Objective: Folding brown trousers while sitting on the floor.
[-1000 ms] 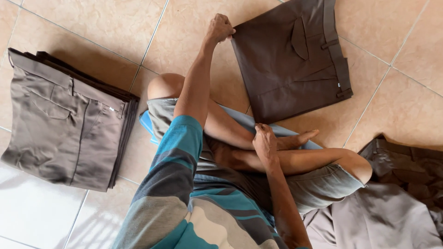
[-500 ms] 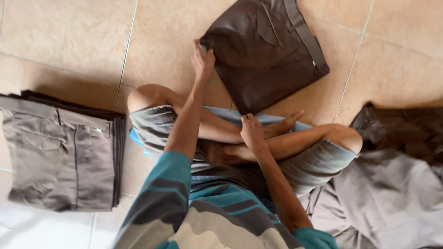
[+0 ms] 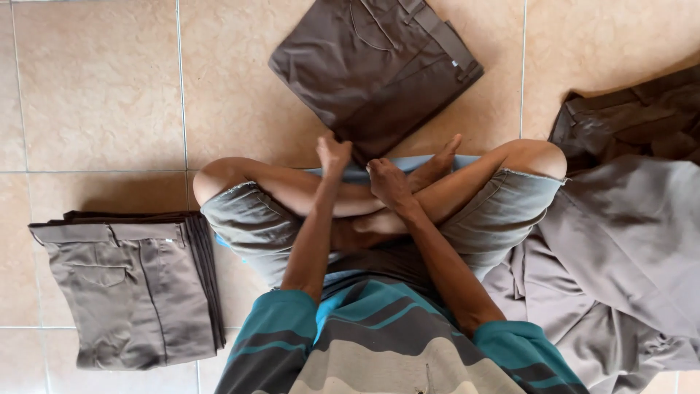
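I sit cross-legged on a tiled floor. A folded pair of dark brown trousers [image 3: 372,66] lies just beyond my shins. My left hand [image 3: 333,153] is closed on its near edge. My right hand [image 3: 389,182] rests on my crossed legs with bent fingers, right beside the trousers' near corner. Whether it grips the cloth is hidden.
A stack of folded grey-brown trousers [image 3: 131,292] sits on the floor at my left. A loose heap of unfolded grey and brown garments [image 3: 620,241] lies at my right, touching my knee. A light blue cloth [image 3: 408,164] shows under my legs.
My left arm has drawn back from full reach, and the dark brown folded trousers have come toward my legs with it. My right hand stayed on my legs.
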